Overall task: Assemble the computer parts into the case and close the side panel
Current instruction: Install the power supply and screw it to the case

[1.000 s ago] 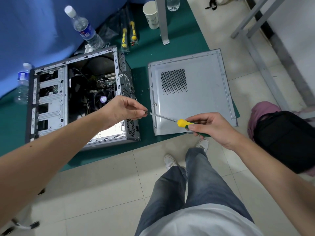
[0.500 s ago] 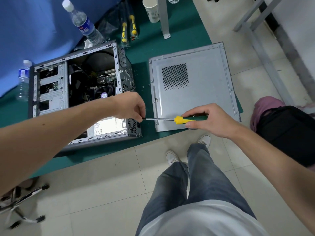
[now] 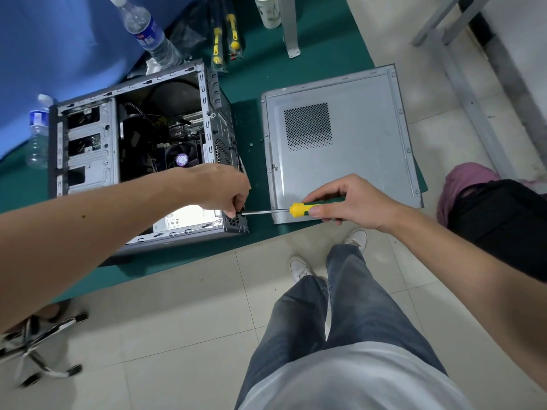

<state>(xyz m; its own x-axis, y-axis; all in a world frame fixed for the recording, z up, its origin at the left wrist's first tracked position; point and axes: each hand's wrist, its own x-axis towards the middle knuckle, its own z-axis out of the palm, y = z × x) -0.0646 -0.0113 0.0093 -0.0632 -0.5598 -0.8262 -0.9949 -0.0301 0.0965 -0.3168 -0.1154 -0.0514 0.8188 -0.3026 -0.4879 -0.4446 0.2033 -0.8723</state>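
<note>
On the green mat (image 3: 310, 39) that carries the work, the open computer case (image 3: 88, 149) lies toward the left edge with its rear face turned to the middle, and the detached side panel (image 3: 355, 137) lies flat toward the right edge, its near-right corner overhanging the mat's front edge; inside the case the CPU fan (image 3: 181, 156) and the power supply (image 3: 189, 220) at the near end are in view, so the interior looks largely fitted; the right hand (image 3: 352, 202) is wrapped round the handle of the yellow-and-green screwdriver (image 3: 296, 209), and the left hand (image 3: 228, 190) has its fingertips pinched at the shaft's tip, presumably on a small screw, though it is too small to make out. A second ago both hands held the tool in the air above the gap between case and panel, shaft tilted; now the shaft lies level and its tip has been brought against the case's rear face at the near corner, beside the power supply; that suggests a power-supply screw is about to be driven, with the side panel not yet mounted.
</note>
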